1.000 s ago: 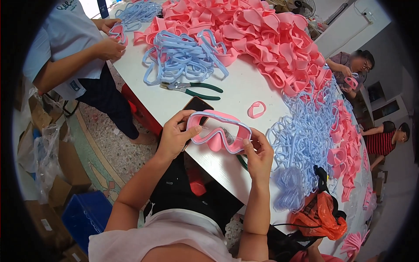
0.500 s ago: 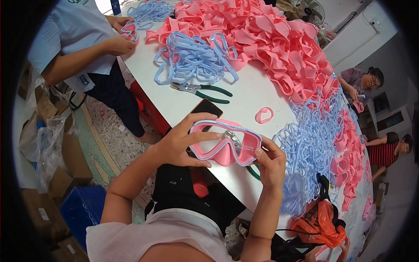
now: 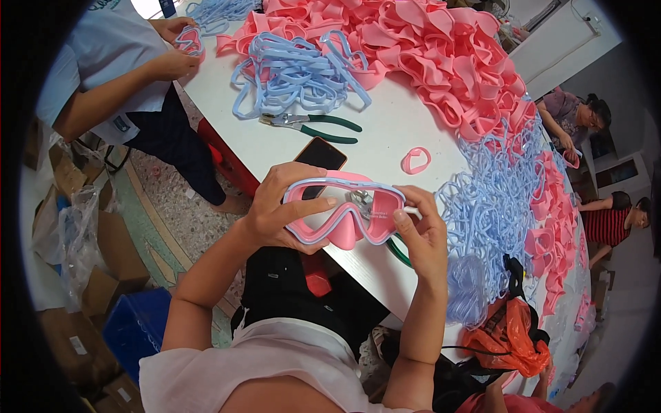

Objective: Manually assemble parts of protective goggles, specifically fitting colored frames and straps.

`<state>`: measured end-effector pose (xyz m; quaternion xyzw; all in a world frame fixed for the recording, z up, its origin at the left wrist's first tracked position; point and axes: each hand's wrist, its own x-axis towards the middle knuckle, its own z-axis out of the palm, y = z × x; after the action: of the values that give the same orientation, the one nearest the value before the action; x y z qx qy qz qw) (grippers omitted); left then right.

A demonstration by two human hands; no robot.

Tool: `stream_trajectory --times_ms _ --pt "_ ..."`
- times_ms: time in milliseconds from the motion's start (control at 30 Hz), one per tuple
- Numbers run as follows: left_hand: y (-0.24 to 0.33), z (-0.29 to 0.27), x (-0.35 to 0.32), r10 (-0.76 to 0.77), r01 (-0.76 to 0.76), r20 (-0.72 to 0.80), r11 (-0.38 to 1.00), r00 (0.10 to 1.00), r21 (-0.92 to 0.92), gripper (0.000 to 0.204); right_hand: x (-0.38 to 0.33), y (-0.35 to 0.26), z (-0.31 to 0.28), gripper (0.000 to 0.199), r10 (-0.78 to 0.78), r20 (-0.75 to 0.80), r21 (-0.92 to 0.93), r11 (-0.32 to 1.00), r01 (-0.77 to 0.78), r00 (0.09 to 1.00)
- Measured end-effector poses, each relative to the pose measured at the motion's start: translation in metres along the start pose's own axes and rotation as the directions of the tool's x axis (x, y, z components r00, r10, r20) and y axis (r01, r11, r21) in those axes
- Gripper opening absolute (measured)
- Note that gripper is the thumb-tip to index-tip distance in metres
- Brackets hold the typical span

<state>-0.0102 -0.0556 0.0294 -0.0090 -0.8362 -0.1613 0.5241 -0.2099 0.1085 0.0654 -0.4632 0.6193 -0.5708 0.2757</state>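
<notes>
Between both hands, above the table's near edge, I hold a pink diving mask skirt (image 3: 346,236) with a light blue frame around its rim. My left hand (image 3: 279,210) grips its left end, the index finger stretched across the opening. My right hand (image 3: 421,230) pinches the right end, thumb on the pink wall. A small silvery thing shows through the opening, too unclear to name. Beyond the mask lie a dark phone (image 3: 321,157) and green-handled pliers (image 3: 320,131). A small pink loop (image 3: 416,160) lies to their right.
Across the white table (image 3: 392,127) are light blue frames (image 3: 292,76), a large heap of pink skirts (image 3: 427,55), tangled light blue frames (image 3: 489,206) and an orange bag (image 3: 513,337). A co-worker (image 3: 113,62) stands at far left; others are at right. A blue bin (image 3: 138,323) stands lower left.
My view has shifted, so the table's things appear higher. The mask skirt has moved slightly left, still in both hands. Part of another person now shows at the lower right.
</notes>
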Motion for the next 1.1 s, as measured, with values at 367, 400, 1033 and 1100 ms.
stream_trajectory --times_ms 367,400,1033,1100 --pt "0.005 -0.001 0.014 0.059 -0.030 0.215 0.990 0.975 -0.137 0.077 0.024 -0.029 0.002 0.016 -0.115 0.230 -0.166 0.974 0.155 0.966" --pt "0.006 0.006 0.010 0.062 -0.034 0.212 0.990 0.975 -0.135 0.077 0.023 -0.029 0.002 0.015 -0.099 0.192 -0.136 0.983 0.127 0.976" --pt "0.056 0.057 0.001 -0.722 0.290 0.585 -0.508 0.370 -0.811 0.014 0.014 -0.019 0.015 0.019 0.080 0.015 -0.116 0.990 -0.078 0.997" --pt "0.058 0.054 0.001 -0.717 0.280 0.597 -0.527 0.361 -0.802 0.012 0.013 -0.017 0.016 0.019 0.097 0.020 -0.003 0.995 -0.097 0.995"
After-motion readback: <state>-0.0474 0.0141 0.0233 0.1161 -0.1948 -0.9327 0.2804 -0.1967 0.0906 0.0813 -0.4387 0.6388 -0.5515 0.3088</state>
